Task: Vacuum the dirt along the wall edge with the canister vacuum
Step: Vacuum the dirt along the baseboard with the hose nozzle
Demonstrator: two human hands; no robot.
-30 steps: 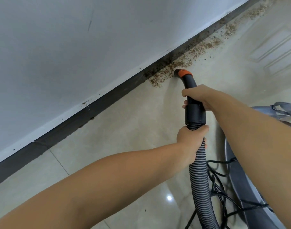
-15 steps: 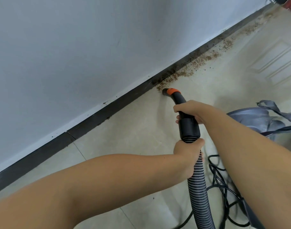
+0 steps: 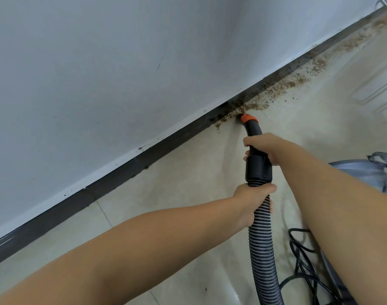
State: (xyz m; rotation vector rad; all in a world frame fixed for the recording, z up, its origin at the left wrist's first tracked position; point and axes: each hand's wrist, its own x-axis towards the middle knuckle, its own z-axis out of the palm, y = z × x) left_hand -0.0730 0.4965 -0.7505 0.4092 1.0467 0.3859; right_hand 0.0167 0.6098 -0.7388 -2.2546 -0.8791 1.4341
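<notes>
Along the left, a white wall [image 3: 100,62] meets a dark baseboard [image 3: 122,170] that runs diagonally up to the right; floor tile [image 3: 177,183] below it looks already clear, bar a few specks. Left hand [image 3: 252,201] wrapped closed around the ribbed hose [image 3: 262,238] just under the black cuff. Right hand [image 3: 263,148] closed around the curved black handle tube [image 3: 254,133] above it. Orange-ringed nozzle [image 3: 245,118] sits at the near end of the brown dirt [image 3: 276,93], touching or just off the floor beside the baseboard. Dirt band continues up-right along the wall edge, thinning toward the far corner. Judgement: step is about the first stretch; best done by keeping the mouth low and tight to the skirting, advancing slowly rightward, letting the left hand feed hose slack. Glossy pale tile, so grit may scatter if nudged. Grey canister [image 3: 368,170] and a tangled black cord [image 3: 302,267] lie right; cord could snag.
</notes>
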